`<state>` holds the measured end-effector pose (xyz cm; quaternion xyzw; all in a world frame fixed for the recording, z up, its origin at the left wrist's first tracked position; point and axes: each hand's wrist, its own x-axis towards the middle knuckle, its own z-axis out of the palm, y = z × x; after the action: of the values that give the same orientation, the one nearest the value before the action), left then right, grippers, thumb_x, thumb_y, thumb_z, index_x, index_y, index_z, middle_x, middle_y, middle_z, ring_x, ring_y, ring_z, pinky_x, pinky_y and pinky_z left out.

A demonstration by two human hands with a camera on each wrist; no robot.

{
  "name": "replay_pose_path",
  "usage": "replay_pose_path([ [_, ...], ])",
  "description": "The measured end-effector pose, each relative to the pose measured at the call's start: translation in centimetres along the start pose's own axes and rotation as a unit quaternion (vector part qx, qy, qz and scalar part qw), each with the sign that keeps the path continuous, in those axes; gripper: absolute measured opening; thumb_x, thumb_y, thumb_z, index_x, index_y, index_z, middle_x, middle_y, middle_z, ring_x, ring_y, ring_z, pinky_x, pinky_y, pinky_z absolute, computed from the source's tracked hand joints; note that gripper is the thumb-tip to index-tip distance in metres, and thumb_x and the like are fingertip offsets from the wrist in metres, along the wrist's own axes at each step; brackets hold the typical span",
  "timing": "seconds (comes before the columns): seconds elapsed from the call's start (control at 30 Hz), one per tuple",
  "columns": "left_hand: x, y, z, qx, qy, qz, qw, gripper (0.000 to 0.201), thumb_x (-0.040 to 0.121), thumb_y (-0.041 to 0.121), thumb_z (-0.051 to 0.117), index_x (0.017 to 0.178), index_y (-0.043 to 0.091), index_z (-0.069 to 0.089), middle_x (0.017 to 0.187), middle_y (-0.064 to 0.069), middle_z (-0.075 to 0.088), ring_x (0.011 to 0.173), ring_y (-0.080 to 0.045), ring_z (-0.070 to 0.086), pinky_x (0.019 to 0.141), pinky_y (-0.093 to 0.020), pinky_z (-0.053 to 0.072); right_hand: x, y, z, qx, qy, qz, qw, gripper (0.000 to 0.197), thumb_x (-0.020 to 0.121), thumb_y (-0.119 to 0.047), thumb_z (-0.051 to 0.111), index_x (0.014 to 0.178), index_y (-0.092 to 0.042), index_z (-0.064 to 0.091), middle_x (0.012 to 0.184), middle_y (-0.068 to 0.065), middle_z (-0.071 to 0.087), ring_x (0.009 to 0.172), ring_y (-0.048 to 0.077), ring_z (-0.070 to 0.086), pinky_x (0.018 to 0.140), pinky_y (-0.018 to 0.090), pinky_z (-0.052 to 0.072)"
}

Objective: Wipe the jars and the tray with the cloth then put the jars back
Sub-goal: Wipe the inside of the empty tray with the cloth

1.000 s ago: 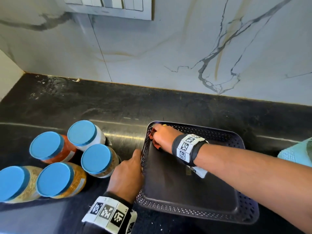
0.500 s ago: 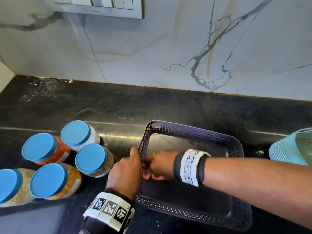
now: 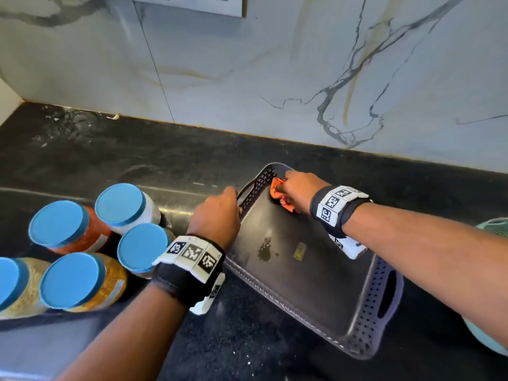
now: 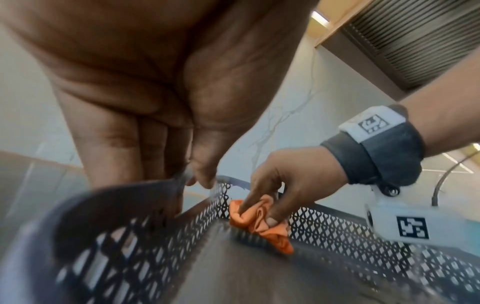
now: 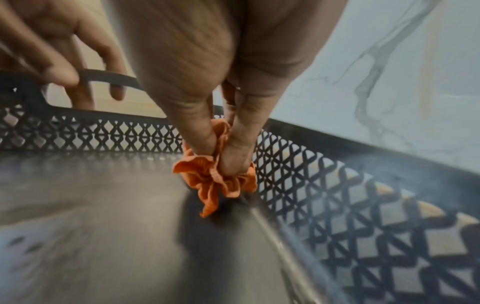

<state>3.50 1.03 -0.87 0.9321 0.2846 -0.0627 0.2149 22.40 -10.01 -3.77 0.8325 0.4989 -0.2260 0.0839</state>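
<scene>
Tray-wiping stage, under way. Right hand (image 3: 298, 188) pinches a bunched orange cloth (image 3: 283, 198) between thumb and fingertips and presses it onto the floor of the tray (image 3: 382, 295), in the corner just ahead of the knuckles, where two perforated walls meet. The right wrist view shows the cloth touching the tray floor, tight against the lattice wall.

Left hand (image 3: 217, 215) grips the tray's near handle, fingers curled through the handle slot, thumb on the rim. The end under the left hand looks lifted off the dark surface (image 3: 137, 166), so the tray seems tilted; how much, cannot tell.

Five jars with blue lids stand in a cluster on the surface, out beyond the back of the left hand and well apart from the right hand: a red-filled jar (image 3: 61, 226), a white jar (image 3: 123, 206), a brown jar (image 3: 144, 247), an amber jar (image 3: 74, 280), and a pale-grain jar (image 3: 11, 287) cut by the frame edge. All upright, lids on, none in the tray.

Judgement on progress: whether the jars are already wiped cannot be read from the pictures. Tray not finished: a dark splotch (image 3: 265, 248) and a small yellowish mark (image 3: 299, 250) sit on the floor, back toward the right wrist from the cloth. Remaining: clear those marks, the rest of the floor and walls, then return all five jars.

A pale teal object (image 3: 492, 229) lies past the right forearm, mostly out of frame.
</scene>
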Motion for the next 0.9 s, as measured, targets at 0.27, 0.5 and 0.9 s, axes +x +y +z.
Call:
replay_pose_path([
  [0.27,-4.8,-1.4,2.2,0.023,-0.055,-0.049,0.997,0.02,0.102,0.014,0.051,0.12,0.013,0.045,0.098,-0.01,0.074,0.091,-0.028,0.075,0.076,-0.037,0.055,0.0,1.1,0.2,-0.087,-0.02,0.0,0.996,0.031,0.101,-0.016,0.049,0.129,-0.012,0.062,0.123,0.015,0.056,0.111,0.035,0.061,0.09,0.04,0.051],
  [0.5,-4.6,-2.1,2.9,-0.142,-0.044,-0.148,0.978,0.009,0.102,0.017,0.045,0.104,0.018,0.053,0.099,-0.011,0.073,0.096,-0.035,0.07,0.085,-0.043,0.056,-3.9,-4.6,3.2,-0.004,-0.041,-0.135,0.99,0.031,0.096,-0.021,0.058,0.127,-0.017,0.065,0.11,0.007,0.057,0.108,0.03,0.062,0.083,0.033,0.046],
  [0.9,-4.9,-0.7,3.2,-0.176,-0.006,-0.161,0.971,0.023,0.096,0.016,0.05,0.116,0.018,0.062,0.091,-0.005,0.071,0.094,-0.035,0.069,0.077,-0.036,0.049,-3.2,-7.0,4.3,0.143,-0.126,-0.195,0.962,0.028,0.103,-0.008,0.049,0.124,0.004,0.062,0.08,-0.007,0.06,0.068,0.009,0.059,0.071,0.024,0.053],
])
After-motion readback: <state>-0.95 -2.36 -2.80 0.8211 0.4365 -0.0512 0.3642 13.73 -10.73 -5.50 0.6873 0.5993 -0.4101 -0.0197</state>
